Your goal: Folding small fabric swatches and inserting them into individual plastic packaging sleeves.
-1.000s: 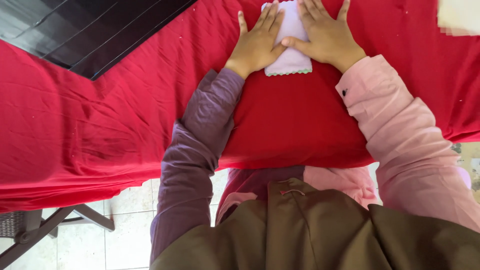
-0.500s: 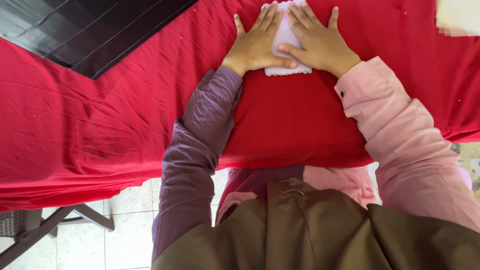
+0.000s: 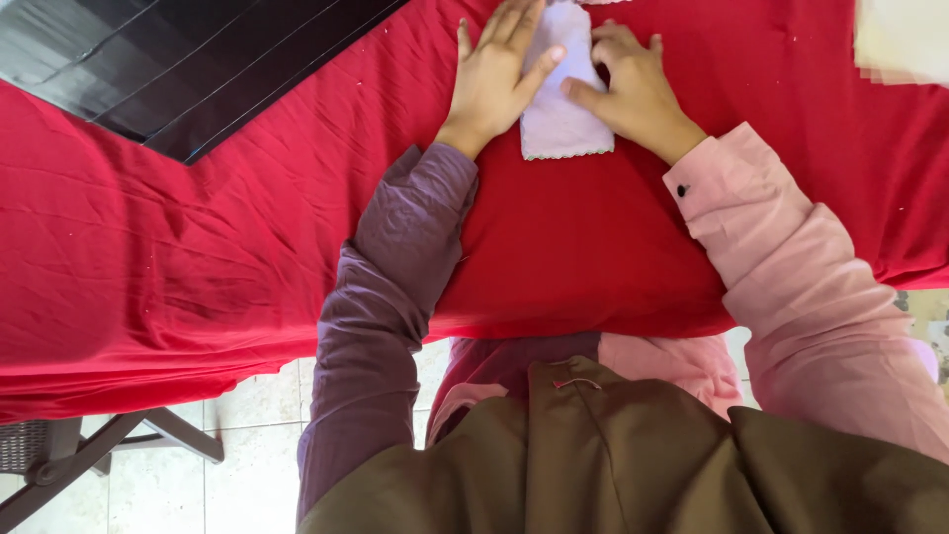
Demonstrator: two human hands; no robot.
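Note:
A small pale lilac cloth (image 3: 560, 124) with a scalloped edge lies folded on the red tablecloth (image 3: 247, 247). My left hand (image 3: 494, 79), in a purple sleeve, lies flat with its fingers spread, its fingertips resting on the cloth's left side. On the cloth's right side my right hand (image 3: 633, 89), in a pink sleeve, has its fingers bent and its thumb pressing the cloth. The cloth's far end runs out of the top of the view.
A black slatted panel (image 3: 188, 69) lies at the upper left on the table. A pale blurred object (image 3: 900, 40) sits at the upper right. Below the table edge are floor tiles and a dark chair frame (image 3: 89, 455).
The cloth looks narrower than one second ago. My right hand's fingers went from flat to bent, and both hands now sit at the cloth's sides.

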